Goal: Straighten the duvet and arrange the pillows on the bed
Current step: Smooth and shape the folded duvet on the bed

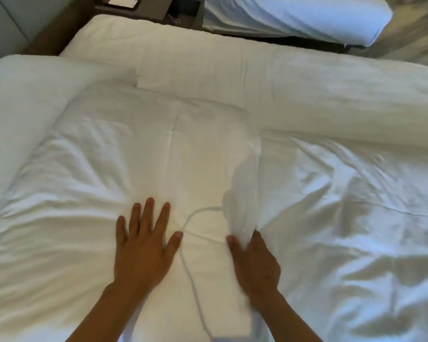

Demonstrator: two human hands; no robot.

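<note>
A white duvet (344,213) covers the bed, creased on the right and folded back on itself in the middle. My left hand (143,240) lies flat on the folded part, fingers spread. My right hand (255,260) rests on the fold's right edge, where its thumb and fingers pinch a ridge of the cloth. A thin white cord (190,267) runs across the fabric between my hands. One white pillow (27,107) lies at the left. A second pillow (208,70) lies along the far side of the bed.
A second bed with a white mattress cover (307,16) stands at the top right, across a dark gap. A brown nightstand (124,6) sits at the top left beside a grey padded headboard (3,28).
</note>
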